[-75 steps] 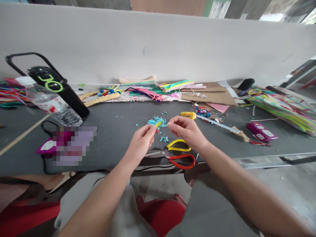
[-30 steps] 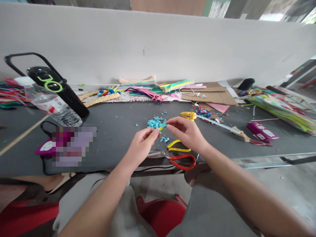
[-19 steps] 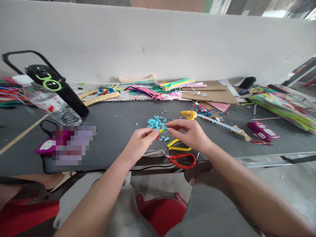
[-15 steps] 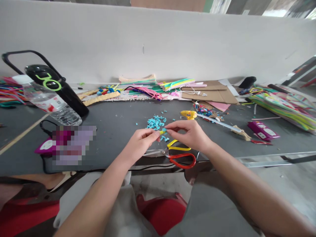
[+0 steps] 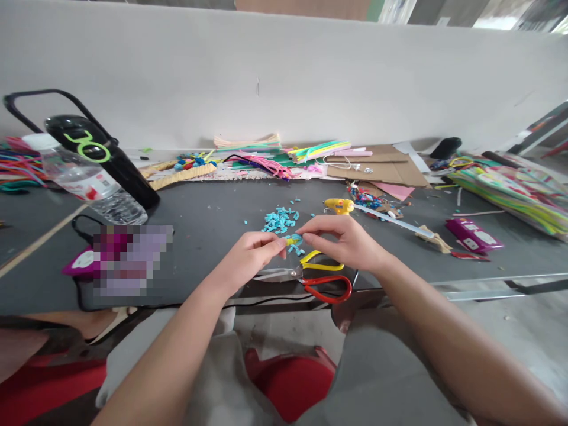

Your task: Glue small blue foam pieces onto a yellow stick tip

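My left hand (image 5: 257, 253) pinches a small yellow and blue piece (image 5: 290, 241) between thumb and fingertips. From the right, my right hand (image 5: 339, 236) meets it, thumb and forefinger closed at the blue end of the same piece. Just beyond the fingertips lies a pile of short light-blue pieces (image 5: 279, 220), with several more beneath the hands. Scissors (image 5: 327, 283) with one yellow and one red handle lie below my hands, near the table's front edge. A yellow glue gun (image 5: 339, 206) with a long translucent stick rests behind my right hand.
At left, a clear bottle (image 5: 97, 183) and a black bottle (image 5: 110, 165) lean beside a purple box (image 5: 84, 260). Coloured stems (image 5: 317, 151) and cardboard (image 5: 381, 165) line the wall. Another purple box (image 5: 474, 235) and bagged stems (image 5: 515, 195) are at right. A person's leg shows lower left.
Both hands remain almost in place. The blue part at my right fingertips now looks wider and more spread out, and my left hand has shifted very slightly.
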Demonstrator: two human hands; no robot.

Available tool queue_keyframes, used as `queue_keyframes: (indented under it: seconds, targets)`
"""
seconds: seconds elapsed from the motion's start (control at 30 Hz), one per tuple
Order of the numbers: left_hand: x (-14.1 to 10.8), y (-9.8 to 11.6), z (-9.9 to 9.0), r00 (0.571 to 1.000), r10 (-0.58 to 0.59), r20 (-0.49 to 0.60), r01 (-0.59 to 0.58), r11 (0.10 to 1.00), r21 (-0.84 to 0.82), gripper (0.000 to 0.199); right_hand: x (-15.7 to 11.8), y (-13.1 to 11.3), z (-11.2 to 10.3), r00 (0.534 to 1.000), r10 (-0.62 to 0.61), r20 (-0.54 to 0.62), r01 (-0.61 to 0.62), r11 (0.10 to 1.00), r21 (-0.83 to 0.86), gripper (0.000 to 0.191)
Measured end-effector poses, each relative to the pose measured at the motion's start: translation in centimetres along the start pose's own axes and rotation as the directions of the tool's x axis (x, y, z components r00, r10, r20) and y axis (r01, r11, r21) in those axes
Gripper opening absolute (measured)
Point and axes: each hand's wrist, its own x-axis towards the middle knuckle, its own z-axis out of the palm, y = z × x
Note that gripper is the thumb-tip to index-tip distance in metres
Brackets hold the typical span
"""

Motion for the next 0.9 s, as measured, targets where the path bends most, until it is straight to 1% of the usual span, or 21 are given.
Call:
queue_keyframes:
  seconds: [0.13, 0.2, 0.27, 0.43, 0.6, 0.83, 0.9]
  targets:
    - [-0.1, 0.2, -0.4, 0.997, -0.029, 0.071, 0.036, 0.994, -0.100, 0.039, -0.1, 0.1, -0.3, 0.984, -0.169, 0.063, 0.170, 0.985, -0.007, 0.039]
    - [-0.1, 0.3, -0.6, 0.994, -0.037, 0.103, 0.051, 0.990, -0.129, 0.038, -0.1, 0.2, -0.1, 0.966, -0.244, 0.086, 0.246, 0.969, -0.011, 0.040]
    - [-0.1, 0.4, -0.7, 0.992, -0.040, 0.121, 0.058, 0.987, -0.149, 0.037, -0.2, 0.1, 0.1, 0.958, -0.272, 0.085, 0.274, 0.962, -0.004, 0.036]
    - [-0.2, 0.5, -0.8, 0.991, -0.038, 0.128, 0.062, 0.979, -0.193, 0.035, -0.5, 0.0, 0.6, 0.983, -0.183, 0.022, 0.182, 0.983, 0.020, 0.030]
    - [-0.3, 0.5, -0.7, 0.989, -0.038, 0.140, 0.067, 0.976, -0.209, 0.037, -0.5, 0.0, 1.0, 0.984, -0.174, -0.040, 0.175, 0.984, 0.029, 0.019]
    - [-0.3, 0.4, -0.8, 0.991, -0.029, 0.129, 0.056, 0.976, -0.209, 0.036, -0.4, -0.2, 1.8, 0.985, -0.140, -0.099, 0.144, 0.989, 0.037, 0.014]
    - [-0.3, 0.4, -0.9, 0.992, -0.030, 0.126, 0.056, 0.976, -0.209, 0.036, -0.4, -0.1, 1.8, 0.987, -0.123, -0.101, 0.129, 0.990, 0.054, 0.015]
